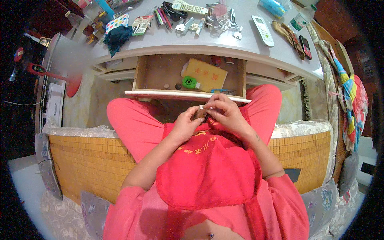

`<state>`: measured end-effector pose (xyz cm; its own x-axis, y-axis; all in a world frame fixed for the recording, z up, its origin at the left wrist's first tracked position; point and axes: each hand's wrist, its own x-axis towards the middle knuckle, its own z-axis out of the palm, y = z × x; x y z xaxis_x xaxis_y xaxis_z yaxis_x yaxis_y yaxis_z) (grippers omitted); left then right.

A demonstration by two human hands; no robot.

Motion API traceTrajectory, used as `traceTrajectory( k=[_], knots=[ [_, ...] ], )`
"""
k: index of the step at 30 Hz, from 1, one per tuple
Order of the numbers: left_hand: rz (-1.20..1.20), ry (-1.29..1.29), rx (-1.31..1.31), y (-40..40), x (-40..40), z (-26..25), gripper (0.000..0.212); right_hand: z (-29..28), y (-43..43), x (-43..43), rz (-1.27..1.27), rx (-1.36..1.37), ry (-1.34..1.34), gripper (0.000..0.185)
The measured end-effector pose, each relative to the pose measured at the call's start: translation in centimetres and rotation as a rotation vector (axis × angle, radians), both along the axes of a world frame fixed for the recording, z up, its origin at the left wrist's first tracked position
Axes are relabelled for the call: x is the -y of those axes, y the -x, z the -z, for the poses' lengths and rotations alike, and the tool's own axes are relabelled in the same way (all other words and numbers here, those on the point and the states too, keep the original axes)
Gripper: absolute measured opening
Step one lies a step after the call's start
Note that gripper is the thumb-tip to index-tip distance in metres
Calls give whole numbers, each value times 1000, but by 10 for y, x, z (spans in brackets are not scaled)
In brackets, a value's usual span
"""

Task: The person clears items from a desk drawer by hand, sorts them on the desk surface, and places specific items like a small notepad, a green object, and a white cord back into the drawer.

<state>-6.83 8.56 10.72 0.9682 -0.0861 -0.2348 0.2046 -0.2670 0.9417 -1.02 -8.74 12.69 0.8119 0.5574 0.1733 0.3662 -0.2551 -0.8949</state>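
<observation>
My left hand [186, 124] grips a small brown box-like item [201, 113] with a whitish end, just above my lap. The fingertips of my right hand [225, 112] pinch at the whitish end; fingers cover much of the item, so its exact kind is unclear. Beyond both hands, a drawer [162, 69] is pulled out under the table. Inside it lie a yellow-brown booklet [207, 73] bearing writing, a bright green plastic gadget [189, 82], a blue-handled tool [220, 90] and a small dark round item [178, 86].
On the grey tabletop [180, 40] are a white remote control [262, 31], several pens [163, 17], a dark cloth [118, 39], a mobile phone [305, 47] and a plastic bottle [303, 18]. A red fan [73, 84] stands at the left. The seat bears a bamboo mat [90, 162].
</observation>
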Motion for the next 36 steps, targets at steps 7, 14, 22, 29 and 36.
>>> traceTrajectory(
  k=[7, 14, 22, 29, 36],
  knots=[
    [-24, 33, -61, -5, -2, 5, 34, -5, -8, -7, -73, 37, 55, 13],
    [-121, 372, -154, -11, 0, 31, 37, 4, -29, -8, -133, -43, 100, 20],
    [-246, 353, -155, -17, -14, 42, 30, 27, -123, 27, 138, 213, 518, 13],
    [-188, -345, 394, -37, -24, 37, 18, 109, -185, 38, 230, 90, 1068, 23],
    [-114, -697, 502, -53, -45, 64, 24, 122, -205, 27, 214, 120, 1236, 21]
  ],
)
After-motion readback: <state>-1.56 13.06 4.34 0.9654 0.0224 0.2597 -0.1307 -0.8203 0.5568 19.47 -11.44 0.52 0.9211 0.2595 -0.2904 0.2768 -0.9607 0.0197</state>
